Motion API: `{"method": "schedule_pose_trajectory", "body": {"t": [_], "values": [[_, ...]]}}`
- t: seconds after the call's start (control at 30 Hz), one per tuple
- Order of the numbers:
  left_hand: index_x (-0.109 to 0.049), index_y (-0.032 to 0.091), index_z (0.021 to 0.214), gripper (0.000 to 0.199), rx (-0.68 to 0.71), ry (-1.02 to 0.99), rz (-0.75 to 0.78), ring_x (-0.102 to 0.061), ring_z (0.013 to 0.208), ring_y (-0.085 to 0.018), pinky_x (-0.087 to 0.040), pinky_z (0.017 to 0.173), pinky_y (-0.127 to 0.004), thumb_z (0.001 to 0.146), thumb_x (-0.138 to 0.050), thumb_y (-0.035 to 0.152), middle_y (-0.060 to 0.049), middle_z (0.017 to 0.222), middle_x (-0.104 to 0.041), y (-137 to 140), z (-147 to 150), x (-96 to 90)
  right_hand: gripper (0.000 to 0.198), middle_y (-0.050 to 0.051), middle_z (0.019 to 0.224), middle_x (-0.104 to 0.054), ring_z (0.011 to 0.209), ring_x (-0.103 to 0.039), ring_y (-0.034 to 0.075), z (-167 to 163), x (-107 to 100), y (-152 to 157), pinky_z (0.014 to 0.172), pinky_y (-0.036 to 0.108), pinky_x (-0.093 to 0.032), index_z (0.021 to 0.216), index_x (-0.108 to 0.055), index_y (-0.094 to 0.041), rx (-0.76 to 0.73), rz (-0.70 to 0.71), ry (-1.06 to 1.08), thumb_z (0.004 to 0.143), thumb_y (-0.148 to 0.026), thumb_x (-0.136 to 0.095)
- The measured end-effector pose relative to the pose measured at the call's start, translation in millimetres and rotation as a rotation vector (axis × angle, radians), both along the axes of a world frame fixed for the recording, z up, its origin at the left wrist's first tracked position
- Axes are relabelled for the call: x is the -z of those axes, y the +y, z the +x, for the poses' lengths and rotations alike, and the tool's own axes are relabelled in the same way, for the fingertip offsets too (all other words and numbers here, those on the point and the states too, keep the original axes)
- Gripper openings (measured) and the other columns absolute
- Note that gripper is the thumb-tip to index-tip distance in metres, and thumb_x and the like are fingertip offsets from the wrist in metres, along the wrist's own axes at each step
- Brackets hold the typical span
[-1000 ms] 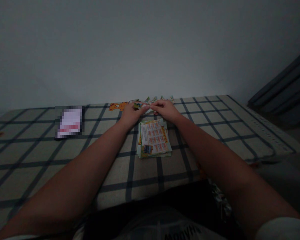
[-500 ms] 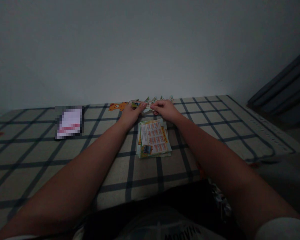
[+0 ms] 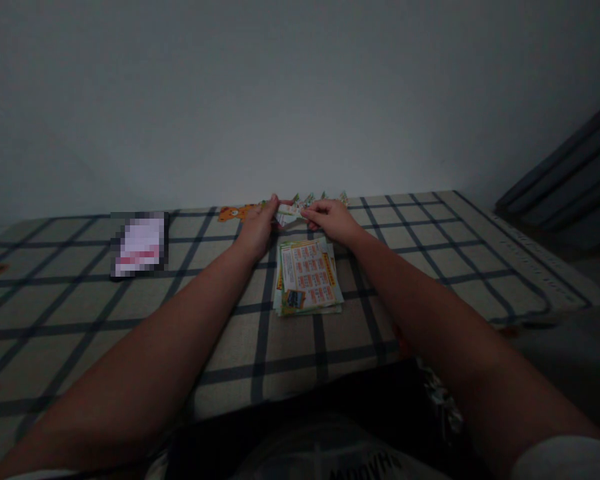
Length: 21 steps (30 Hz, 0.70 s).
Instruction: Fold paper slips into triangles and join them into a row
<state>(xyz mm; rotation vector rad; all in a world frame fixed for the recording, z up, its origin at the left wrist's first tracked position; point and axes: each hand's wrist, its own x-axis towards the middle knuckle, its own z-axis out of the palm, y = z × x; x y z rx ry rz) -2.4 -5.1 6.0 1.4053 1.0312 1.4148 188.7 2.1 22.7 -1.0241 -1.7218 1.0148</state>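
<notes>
A small folded piece of printed paper (image 3: 289,213) is at the far side of the table. The fingertips of my right hand (image 3: 333,219) pinch its right end. My left hand (image 3: 259,228) is at its left end, thumb raised and fingers apart around the paper's edge; some of those fingers are partly hidden. Nearer to me, between my forearms, lies a loose stack of printed paper cards (image 3: 310,277), the top one bearing rows of small red and grey print and a dark vehicle picture. Several small folded paper pieces (image 3: 324,197) stand behind my right hand.
A checked tablecloth (image 3: 220,293) covers the table, which meets a plain wall (image 3: 300,100). A blurred-out phone-like object (image 3: 141,245) lies to the left. An orange bear print (image 3: 233,213) shows beside my left hand. A dark curtain (image 3: 570,173) hangs at the right.
My left thumb has lifted off the paper and the left fingers have spread. The paper shows more of its pale face. My right hand stays nearly still.
</notes>
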Motion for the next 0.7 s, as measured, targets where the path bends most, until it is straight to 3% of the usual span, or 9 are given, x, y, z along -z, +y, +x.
{"method": "schedule_pose_trajectory", "body": {"t": [0.4, 0.6, 0.7], "values": [[-0.078, 0.018, 0.093, 0.062, -0.059, 0.059, 0.042, -0.066, 0.071, -0.02, -0.051, 0.064, -0.032, 0.087, -0.053, 0.075, -0.008, 0.078, -0.073, -4.8, -1.6, -5.6, 0.021, 0.0, 0.067, -0.062, 0.062, -0.058, 0.011, -1.3, -2.8, -2.0, 0.062, 0.026, -0.049, 0.071, -0.063, -0.018, -0.01, 0.001, 0.007, 0.089, -0.029, -0.069], [-0.076, 0.016, 0.086, 0.047, -0.06, 0.102, 0.091, -0.063, 0.071, -0.017, -0.049, 0.067, -0.029, 0.076, -0.076, 0.061, -0.006, 0.079, -0.074, -4.7, -2.2, -2.7, 0.021, -0.001, 0.065, -0.061, 0.063, -0.058, 0.011, -0.8, -2.4, -1.7, 0.064, 0.025, -0.048, 0.072, -0.064, -0.017, 0.001, -0.005, 0.012, 0.089, -0.029, -0.069], [-0.074, 0.015, 0.08, 0.043, -0.076, 0.125, 0.083, -0.062, 0.07, -0.017, -0.048, 0.066, -0.029, 0.073, -0.08, 0.058, -0.005, 0.077, -0.073, -4.2, -4.9, -1.7, 0.022, -0.002, 0.064, -0.06, 0.062, -0.057, 0.011, -1.5, -4.7, -4.3, 0.065, 0.026, -0.047, 0.07, -0.062, -0.017, 0.005, -0.009, -0.008, 0.089, -0.026, -0.068]]}}
